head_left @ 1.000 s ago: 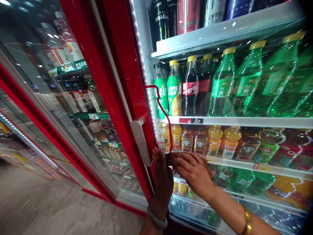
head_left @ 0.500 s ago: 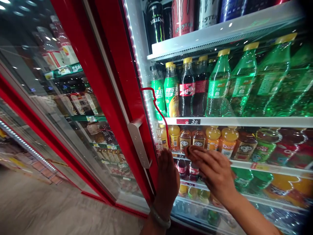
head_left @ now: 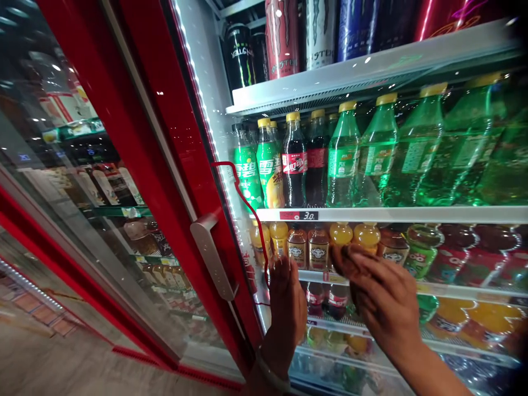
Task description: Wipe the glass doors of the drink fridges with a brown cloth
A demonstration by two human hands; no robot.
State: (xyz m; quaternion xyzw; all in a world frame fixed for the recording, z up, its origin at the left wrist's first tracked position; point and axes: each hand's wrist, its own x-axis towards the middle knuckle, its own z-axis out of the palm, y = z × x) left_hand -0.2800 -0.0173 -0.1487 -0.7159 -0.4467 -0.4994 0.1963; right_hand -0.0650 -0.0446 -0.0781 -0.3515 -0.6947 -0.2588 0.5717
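My left hand (head_left: 286,305), with a bracelet at its wrist, is raised just right of the metal door handle (head_left: 212,256). Its fingers are stretched upward and nothing shows in them; it is not on the handle. My right hand (head_left: 385,294) reaches from the lower right, fingers extended and close together, pointing left. A dark brown shape (head_left: 344,261) by its fingertips looks like a reflection in the glass; whether the fingers touch the pane I cannot tell. Both hands are in front of small juice bottles (head_left: 319,247) on a lower shelf.
A red door frame (head_left: 144,181) slants down the left. Green soda bottles (head_left: 344,159) and a cola bottle (head_left: 294,165) line the middle shelf, energy drink cans (head_left: 282,44) the top one. A price tag (head_left: 299,215) reads 3.0. Another glass-fronted cooler is left, above a grey floor (head_left: 61,363).
The view has shifted, so shelves and door frame sit further left and slightly lower. My right hand has moved a little right in the picture; my left hand stays near the handle.
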